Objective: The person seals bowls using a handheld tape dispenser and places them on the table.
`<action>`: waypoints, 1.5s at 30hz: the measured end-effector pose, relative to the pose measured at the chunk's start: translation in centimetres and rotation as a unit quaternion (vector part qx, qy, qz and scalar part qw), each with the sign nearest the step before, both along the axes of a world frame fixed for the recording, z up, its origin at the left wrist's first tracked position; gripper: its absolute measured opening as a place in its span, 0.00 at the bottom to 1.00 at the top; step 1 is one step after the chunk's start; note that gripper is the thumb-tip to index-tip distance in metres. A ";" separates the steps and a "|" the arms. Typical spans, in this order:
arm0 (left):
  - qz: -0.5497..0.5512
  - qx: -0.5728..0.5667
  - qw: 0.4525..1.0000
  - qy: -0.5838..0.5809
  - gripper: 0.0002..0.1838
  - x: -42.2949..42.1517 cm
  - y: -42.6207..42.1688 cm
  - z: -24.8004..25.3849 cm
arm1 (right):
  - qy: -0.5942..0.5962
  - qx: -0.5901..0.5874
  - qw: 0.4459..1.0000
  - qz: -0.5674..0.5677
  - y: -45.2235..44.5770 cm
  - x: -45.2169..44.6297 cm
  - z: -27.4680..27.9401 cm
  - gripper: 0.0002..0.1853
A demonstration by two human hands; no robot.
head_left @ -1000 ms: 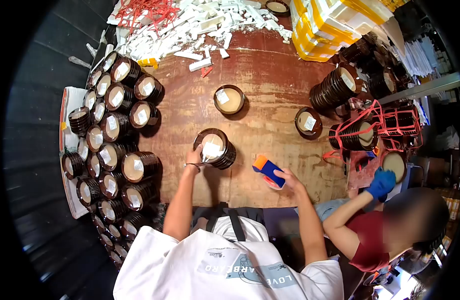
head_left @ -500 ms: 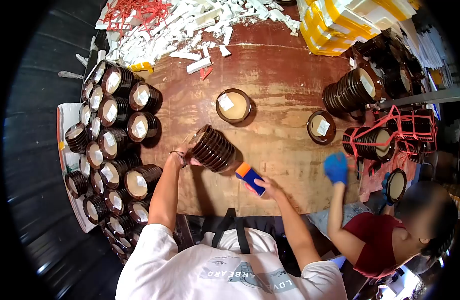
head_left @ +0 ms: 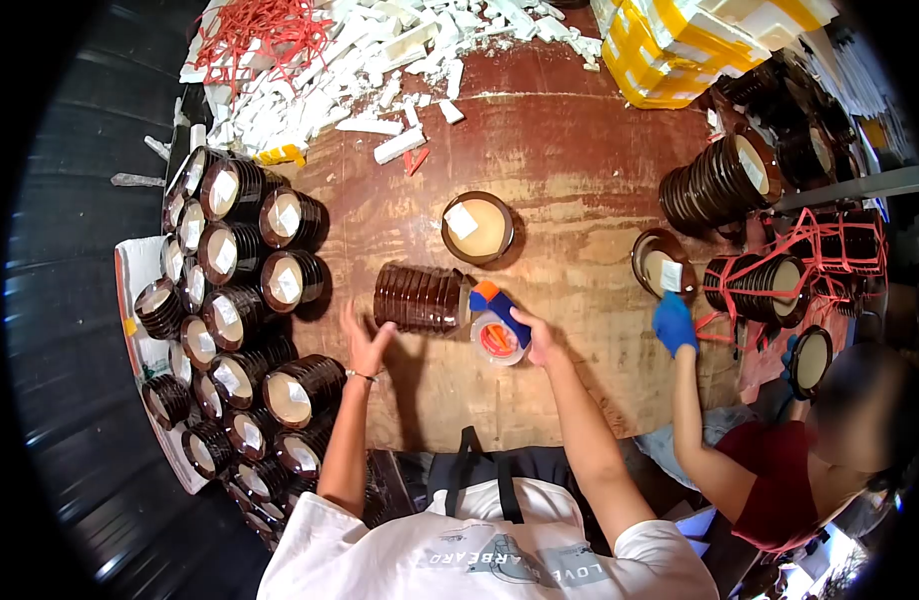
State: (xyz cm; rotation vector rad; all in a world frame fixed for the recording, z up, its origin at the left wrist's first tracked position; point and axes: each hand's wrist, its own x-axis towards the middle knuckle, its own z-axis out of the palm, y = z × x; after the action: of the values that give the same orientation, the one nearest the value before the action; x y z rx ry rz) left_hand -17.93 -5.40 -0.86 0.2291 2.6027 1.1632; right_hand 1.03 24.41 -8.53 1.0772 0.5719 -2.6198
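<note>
A stack of brown glazed dishes [head_left: 417, 298] lies on its side on the wooden table in front of me. Beside its left end is my left hand [head_left: 365, 342], open, thumb and fingers spread. My right hand [head_left: 542, 336] grips a blue and orange tape dispenser [head_left: 500, 318] with a clear tape roll, close to the stack's right end. Whether tape runs from it to the stack I cannot tell. Just behind the stack rests a single brown dish [head_left: 478, 228] with a tan base and a white label.
Many dish stacks [head_left: 290, 392] crowd the left side. White foam scraps [head_left: 375, 60] and red strapping [head_left: 260, 40] pile at the back. Yellow-taped foam boxes [head_left: 670, 50] stand back right. At right, a co-worker's blue-gloved hand [head_left: 674, 325] reaches a labelled dish [head_left: 652, 250].
The dish stack has turned from tilted to nearly level, and my left hand has let go of it. The tape dispenser has rotated, showing its roll. The co-worker's glove has moved to the labelled dish.
</note>
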 end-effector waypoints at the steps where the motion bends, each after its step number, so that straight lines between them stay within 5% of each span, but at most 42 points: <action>1: -0.152 -0.040 0.979 0.131 0.54 -1.3 1.3 1.9 | -0.006 -0.016 1.000 -0.009 0.0 -0.2 -0.2 0.19; 2: -0.300 -0.078 0.915 0.258 0.53 -2.8 2.5 2.9 | -0.019 -0.034 0.999 -0.038 -0.2 -0.5 -0.1 0.18; 3: -0.306 -0.077 0.913 0.258 0.53 -4.1 3.9 3.6 | -0.019 -0.035 0.998 -0.044 -0.6 -0.5 0.0 0.18; 5: -0.510 -0.185 0.800 0.258 0.54 -6.2 6.5 4.0 | 0.014 -0.127 0.986 -0.103 -1.2 -0.4 -0.3 0.19; 10: -0.509 -0.154 0.817 0.225 0.51 -6.5 6.7 3.2 | 0.009 -0.188 0.957 -0.221 -4.5 0.2 2.6 0.15; 15: -0.410 -0.179 0.850 0.276 0.52 -3.6 6.8 3.4 | 0.016 -0.199 0.941 -0.273 -10.3 3.6 1.3 0.17; 21: -0.255 -0.199 0.931 0.169 0.50 2.7 4.0 2.4 | 0.046 -0.208 0.923 -0.322 -13.1 2.6 2.1 0.19; 23: -0.095 -0.120 0.987 0.051 0.50 5.1 3.0 2.1 | -0.019 -0.168 0.951 -0.260 -11.6 2.2 3.1 0.21; 25: -0.069 -0.154 0.984 0.062 0.50 7.7 2.8 1.8 | 0.032 -0.152 0.966 -0.208 -12.0 3.0 3.8 0.21; 29: 0.016 -0.284 0.956 0.075 0.49 9.9 4.1 2.4 | -0.070 -0.009 0.988 -0.141 -14.5 5.7 9.9 0.20; 31: 0.093 -0.141 0.986 -0.009 0.46 9.8 4.3 2.9 | -0.089 -0.024 0.987 -0.129 -16.5 8.8 10.9 0.21; 32: 0.105 -0.023 0.994 -0.034 0.43 9.0 2.1 -1.4 | -0.099 -0.016 0.991 -0.086 -17.8 10.2 10.8 0.21; 33: 0.139 0.029 0.988 -0.068 0.41 8.6 0.4 -4.7 | -0.071 -0.013 0.995 -0.064 -19.7 12.0 10.0 0.21; 37: 0.217 0.097 0.952 -0.194 0.46 8.3 0.1 -3.3 | -0.046 0.172 0.984 0.011 -21.0 13.0 8.8 0.24; 39: 0.266 0.185 0.905 -0.276 0.47 7.6 1.3 -1.8 | -0.016 0.398 0.915 0.064 -19.0 11.5 9.4 0.26; 41: 0.243 0.231 0.885 -0.322 0.54 6.0 0.6 -3.9 | 0.002 0.419 0.905 0.073 -17.3 9.9 9.1 0.25; 43: 0.261 0.093 0.837 -0.472 0.54 4.3 1.6 1.9 | 0.010 0.395 0.914 0.092 -15.2 7.4 10.8 0.26; 45: 0.244 0.121 0.824 -0.497 0.54 2.4 0.5 2.0 | 0.033 0.467 0.874 0.133 -13.8 4.4 12.0 0.28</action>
State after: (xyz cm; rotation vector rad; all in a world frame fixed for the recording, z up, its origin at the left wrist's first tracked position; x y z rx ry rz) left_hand -15.53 -4.93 1.10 -0.8329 1.5875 1.2685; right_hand 5.43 10.58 3.42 0.9939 1.9633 -2.0992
